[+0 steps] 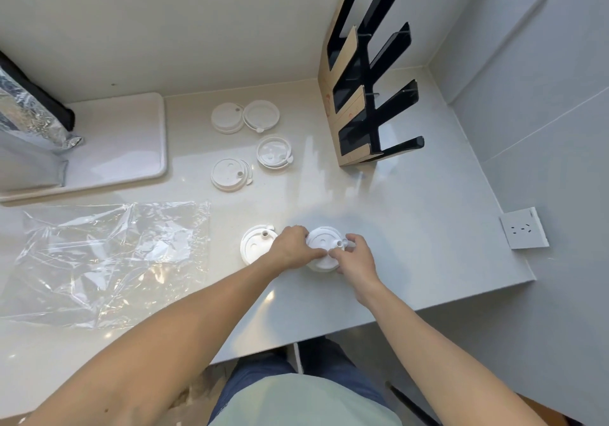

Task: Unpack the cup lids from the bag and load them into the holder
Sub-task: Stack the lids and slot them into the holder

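On glossy counter [412, 228], hands gripping round white lid [321, 244]

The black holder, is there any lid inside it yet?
No lids show in the black holder; the slots facing the camera look empty. The cardboard panel on its side covers part of the inside, so that part cannot be checked.

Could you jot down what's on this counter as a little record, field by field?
bag: clear plastic bag, flat and empty, left on the counter
held lid: white lid, both hands on it
left hand: on its left edge
right hand: at its spout side
loose lids: one beside it, four further back
holder: black rack, upright, no lids visible in it
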